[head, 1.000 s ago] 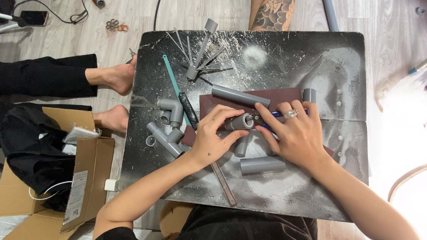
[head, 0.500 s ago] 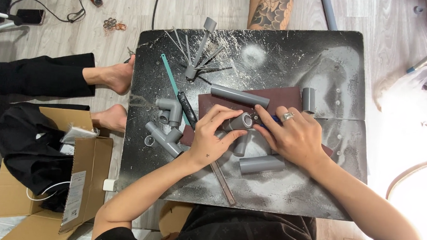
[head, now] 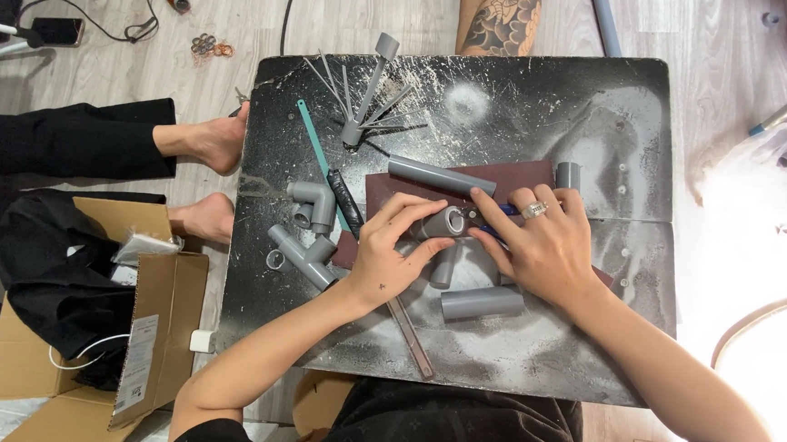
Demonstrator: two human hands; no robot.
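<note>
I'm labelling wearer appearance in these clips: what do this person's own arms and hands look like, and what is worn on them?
Both forearms are bare, with no sleeves showing up to the elbows. The right hand wears a chunky silver ring on one finger. The left hand has no ring in view, and a small dark mark near its wrist. No gloves or watch. Dark clothing covers the body below.

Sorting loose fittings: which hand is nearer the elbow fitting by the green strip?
Left. The left hand lies just right of the elbow fitting; the right hand is farther right.
</note>
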